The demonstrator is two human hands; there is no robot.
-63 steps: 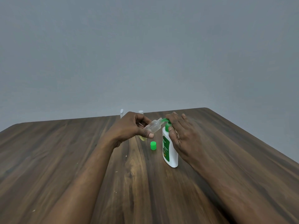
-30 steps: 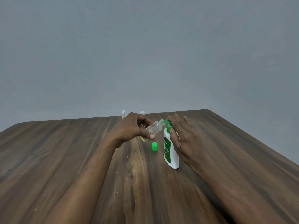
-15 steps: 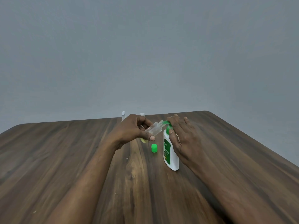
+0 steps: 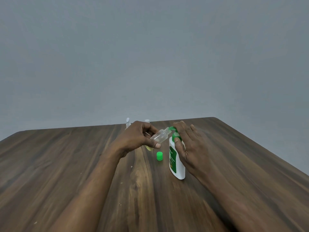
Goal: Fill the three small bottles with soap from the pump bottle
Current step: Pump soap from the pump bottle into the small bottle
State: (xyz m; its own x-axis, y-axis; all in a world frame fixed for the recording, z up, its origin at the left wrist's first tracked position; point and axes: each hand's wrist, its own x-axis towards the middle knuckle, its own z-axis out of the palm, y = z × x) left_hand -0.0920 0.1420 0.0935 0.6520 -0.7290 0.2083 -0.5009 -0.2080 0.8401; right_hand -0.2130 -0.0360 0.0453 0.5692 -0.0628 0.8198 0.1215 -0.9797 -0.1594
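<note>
Wooden desk (image 4: 66, 164). Pose unchanged: left hand (image 4: 133, 138) grip clamped on small bottle (image 4: 159, 136) at pump bottle (image 4: 177, 166) spout; right hand (image 4: 187, 144) straight-fingered on top; small bottle still looks empty.

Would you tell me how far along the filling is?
Seemingly done: the yellow-filled bottle behind the left hand. In hand: that hand holds the clear bottle, seemingly empty, at the spout; the right hand is on the pump bottle. Left: filling it, the green cap, and a far bottle, mostly hidden.
</note>
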